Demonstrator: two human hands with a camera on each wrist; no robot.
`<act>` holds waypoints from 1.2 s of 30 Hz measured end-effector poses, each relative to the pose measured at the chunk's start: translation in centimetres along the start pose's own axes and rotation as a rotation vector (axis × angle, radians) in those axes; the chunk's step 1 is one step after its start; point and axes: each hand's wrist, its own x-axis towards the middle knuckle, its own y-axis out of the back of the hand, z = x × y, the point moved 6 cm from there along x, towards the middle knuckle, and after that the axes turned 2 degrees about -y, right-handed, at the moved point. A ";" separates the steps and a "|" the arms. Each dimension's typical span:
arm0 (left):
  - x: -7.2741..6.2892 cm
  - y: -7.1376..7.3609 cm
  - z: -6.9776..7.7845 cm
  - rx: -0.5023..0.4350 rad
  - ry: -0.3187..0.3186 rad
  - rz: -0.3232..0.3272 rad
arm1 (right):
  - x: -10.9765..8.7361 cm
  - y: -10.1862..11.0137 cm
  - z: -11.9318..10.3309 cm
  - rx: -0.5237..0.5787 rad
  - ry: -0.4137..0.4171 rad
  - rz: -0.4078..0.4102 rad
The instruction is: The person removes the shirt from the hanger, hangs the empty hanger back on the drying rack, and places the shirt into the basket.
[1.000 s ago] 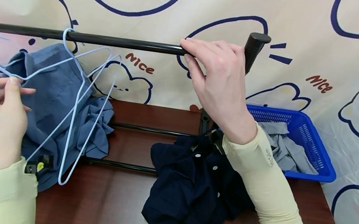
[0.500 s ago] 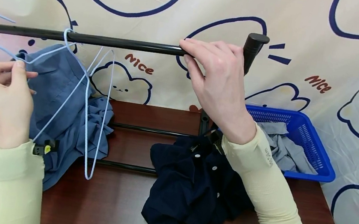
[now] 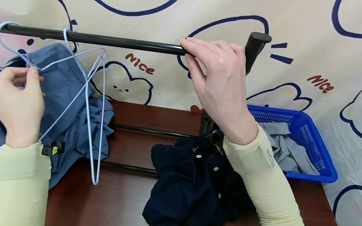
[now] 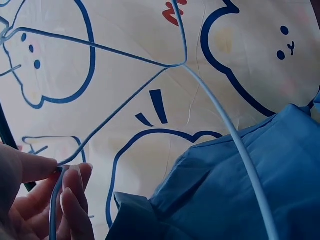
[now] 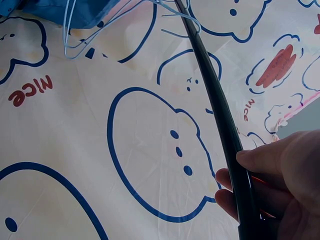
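My left hand (image 3: 17,103) pinches a light blue wire hanger (image 4: 125,103) between thumb and fingers, close below its hook. That hook lies over the black rail (image 3: 125,43) in the head view. A second light blue hanger (image 3: 89,120) hangs from the rail just to the right, its lower loop dangling. Behind both is a crumpled blue garment (image 3: 55,100), partly covered by my left hand. On the far right of the rail, my right hand (image 3: 220,76) holds the bar, with thumb and fingers on either side of it in the right wrist view.
A navy garment with white buttons (image 3: 188,190) lies bunched on the brown table (image 3: 110,206), over part of the rack's base. Behind my right forearm, a blue basket (image 3: 330,174) contains grey cloth (image 3: 289,150). The rack's end post (image 3: 256,50) rises beside my right hand.
My left hand first rose, then moved right with its hanger, whose hook now sits over the rail. The second hanger's loop has swung right. My right hand has stayed on the rail.
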 end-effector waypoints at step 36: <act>-5.6 1.7 4.1 -0.360 -0.203 -0.001 | -0.1 -0.1 -0.1 -0.001 -0.006 -0.010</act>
